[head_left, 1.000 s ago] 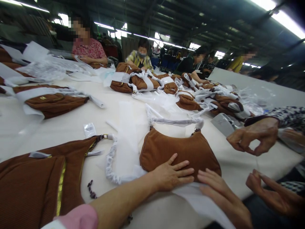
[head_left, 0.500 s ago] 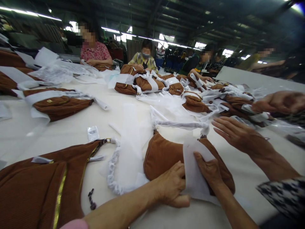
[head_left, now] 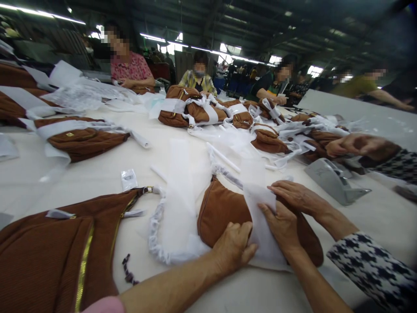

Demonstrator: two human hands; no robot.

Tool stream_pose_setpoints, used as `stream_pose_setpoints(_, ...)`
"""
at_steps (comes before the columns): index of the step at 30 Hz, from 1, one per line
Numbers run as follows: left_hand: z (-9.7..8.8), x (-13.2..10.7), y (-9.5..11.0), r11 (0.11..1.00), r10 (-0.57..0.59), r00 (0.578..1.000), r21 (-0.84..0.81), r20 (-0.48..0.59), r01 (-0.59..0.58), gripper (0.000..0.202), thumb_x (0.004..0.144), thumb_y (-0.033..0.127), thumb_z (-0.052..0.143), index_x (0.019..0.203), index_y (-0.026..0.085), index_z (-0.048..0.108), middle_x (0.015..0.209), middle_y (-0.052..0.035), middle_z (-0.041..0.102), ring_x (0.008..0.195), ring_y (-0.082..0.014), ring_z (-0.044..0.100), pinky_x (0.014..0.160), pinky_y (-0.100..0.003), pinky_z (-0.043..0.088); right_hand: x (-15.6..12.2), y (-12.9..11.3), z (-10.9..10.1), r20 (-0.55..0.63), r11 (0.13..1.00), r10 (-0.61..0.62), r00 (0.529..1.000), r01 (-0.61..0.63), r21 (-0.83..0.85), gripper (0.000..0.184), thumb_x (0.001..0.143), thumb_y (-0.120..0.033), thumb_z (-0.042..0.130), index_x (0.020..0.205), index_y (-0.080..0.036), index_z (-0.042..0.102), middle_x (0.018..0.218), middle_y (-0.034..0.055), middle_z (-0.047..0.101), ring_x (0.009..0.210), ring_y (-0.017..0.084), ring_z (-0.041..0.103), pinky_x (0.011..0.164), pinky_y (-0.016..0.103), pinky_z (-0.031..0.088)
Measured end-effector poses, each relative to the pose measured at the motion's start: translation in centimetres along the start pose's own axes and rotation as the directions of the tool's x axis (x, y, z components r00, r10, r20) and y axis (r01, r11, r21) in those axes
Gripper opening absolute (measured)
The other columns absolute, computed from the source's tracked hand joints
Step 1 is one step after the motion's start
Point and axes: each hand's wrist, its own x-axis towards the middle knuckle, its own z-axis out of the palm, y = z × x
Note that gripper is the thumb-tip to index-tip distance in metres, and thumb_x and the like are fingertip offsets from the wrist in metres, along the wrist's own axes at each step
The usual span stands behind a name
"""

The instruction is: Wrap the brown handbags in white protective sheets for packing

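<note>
A brown handbag (head_left: 224, 208) lies on the table with a white paper sheet (head_left: 260, 217) wrapped round its middle. At the sheet's left edge, the fingers of my left hand (head_left: 233, 245) are curled in and grip the paper. My right hand (head_left: 282, 228) holds the sheet against the bag, thumb on top. Just beyond it, a co-worker's hand (head_left: 301, 198) in a houndstooth sleeve touches the paper and bag from the right. The bag's strap (head_left: 228, 174) is covered in white wrapping; its right part is hidden.
Left of me lies a larger brown bag (head_left: 52, 252) with a wrapped strap. A beaded cord (head_left: 128, 269), a small packet (head_left: 129, 179) and a paper strip (head_left: 179, 187) are nearby. A grey holder (head_left: 335, 180) stands right. Wrapped bags (head_left: 205, 111) and co-workers line the far side.
The co-worker's near hand has come down and left onto the paper and bag. The sheet now lies flatter, reaching up past the strap. My left fingers have curled tighter.
</note>
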Motion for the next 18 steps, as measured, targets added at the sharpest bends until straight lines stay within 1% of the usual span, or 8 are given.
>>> stream_pose_setpoints(3, 0.2, -0.1, 0.1, 0.986, -0.110, 0.994, -0.125, -0.022, 0.107, 0.068, 0.071, 0.026, 0.062, 0.129, 0.014, 0.027, 0.072, 0.0014, 0.057, 0.068, -0.0158, 0.051, 0.069, -0.029, 0.041, 0.1, -0.1, 0.6, -0.033, 0.993, -0.055, 0.998, 0.051, -0.104, 0.037, 0.082, -0.049, 0.046, 0.081, -0.014, 0.058, 0.074, 0.0078, 0.060, 0.069, 0.020, 0.056, 0.067, 0.033, 0.044)
stream_pose_setpoints(5, 0.4, 0.0, 0.0, 0.973, -0.155, 0.987, -0.177, -0.031, 0.147, 0.082, 0.071, 0.025, 0.063, 0.136, 0.016, 0.014, 0.070, 0.0032, 0.057, 0.066, -0.0153, 0.051, 0.068, -0.028, 0.043, 0.0, -0.4, 0.7, -0.105, 0.976, -0.088, 0.991, 0.064, -0.210, 0.045, 0.080, -0.051, 0.048, 0.101, -0.012, 0.055, 0.091, 0.0136, 0.060, 0.083, 0.025, 0.056, 0.072, 0.038, 0.044)
stream_pose_setpoints(7, 0.5, 0.2, -0.1, 0.973, -0.161, 0.986, -0.175, -0.039, 0.152, 0.081, 0.072, 0.026, 0.061, 0.137, 0.018, 0.014, 0.069, 0.0028, 0.058, 0.065, -0.0153, 0.052, 0.067, -0.028, 0.045, -0.2, -0.8, 0.6, -0.174, 0.935, -0.134, 0.975, 0.066, -0.350, 0.057, 0.080, -0.048, 0.051, 0.121, -0.010, 0.044, 0.110, 0.0194, 0.054, 0.098, 0.031, 0.051, 0.077, 0.043, 0.042)
stream_pose_setpoints(9, 0.5, 0.4, -0.1, 0.980, -0.153, 0.988, -0.135, -0.032, 0.147, 0.067, 0.075, 0.027, 0.058, 0.134, 0.020, 0.028, 0.070, 0.0009, 0.060, 0.065, -0.0163, 0.054, 0.066, -0.028, 0.046, -0.5, -1.0, 0.3, -0.190, 0.871, -0.216, 0.958, 0.101, -0.480, 0.054, 0.081, -0.042, 0.053, 0.126, -0.013, 0.042, 0.119, 0.0198, 0.049, 0.106, 0.034, 0.046, 0.081, 0.048, 0.039)
stream_pose_setpoints(11, 0.5, 0.6, -0.1, 0.985, -0.152, 0.988, -0.080, -0.013, 0.150, 0.054, 0.077, 0.029, 0.055, 0.128, 0.021, 0.040, 0.072, -0.0017, 0.062, 0.066, -0.0179, 0.055, 0.065, -0.029, 0.047, -0.7, -1.0, 0.1, -0.123, 0.821, -0.340, 0.932, 0.231, -0.522, 0.036, 0.082, -0.031, 0.053, 0.116, -0.018, 0.052, 0.119, 0.0150, 0.051, 0.108, 0.032, 0.046, 0.085, 0.048, 0.036)
stream_pose_setpoints(14, 0.4, 0.9, 0.0, 0.986, -0.164, 0.986, -0.008, 0.009, 0.164, 0.050, 0.079, 0.032, 0.052, 0.127, 0.021, 0.042, 0.075, -0.0051, 0.064, 0.068, -0.0200, 0.058, 0.065, -0.030, 0.048, -0.6, -0.6, 0.1, 0.072, 0.798, -0.469, 0.880, 0.458, -0.392, 0.019, 0.085, -0.021, 0.049, 0.100, -0.017, 0.060, 0.107, 0.0087, 0.060, 0.104, 0.024, 0.051, 0.090, 0.041, 0.036)
stream_pose_setpoints(16, 0.3, 0.9, 0.2, 0.984, -0.176, 0.984, 0.019, 0.011, 0.175, 0.050, 0.081, 0.032, 0.051, 0.128, 0.021, 0.041, 0.076, -0.0056, 0.064, 0.070, -0.0208, 0.059, 0.066, -0.031, 0.048, -0.3, -0.2, 0.4, 0.148, 0.829, -0.460, 0.876, 0.483, -0.283, 0.021, 0.087, -0.023, 0.046, 0.099, -0.015, 0.060, 0.102, 0.0084, 0.062, 0.100, 0.021, 0.053, 0.090, 0.036, 0.038)
stream_pose_setpoints(18, 0.2, 0.9, 0.3, 0.984, -0.178, 0.984, 0.015, 0.005, 0.178, 0.047, 0.082, 0.031, 0.050, 0.127, 0.021, 0.041, 0.075, -0.0050, 0.064, 0.070, -0.0209, 0.058, 0.067, -0.031, 0.048, 0.0, 0.0, 0.8, 0.193, 0.866, -0.401, 0.896, 0.439, -0.238, 0.026, 0.089, -0.029, 0.042, 0.101, -0.014, 0.060, 0.103, 0.0089, 0.062, 0.100, 0.020, 0.054, 0.089, 0.033, 0.039)
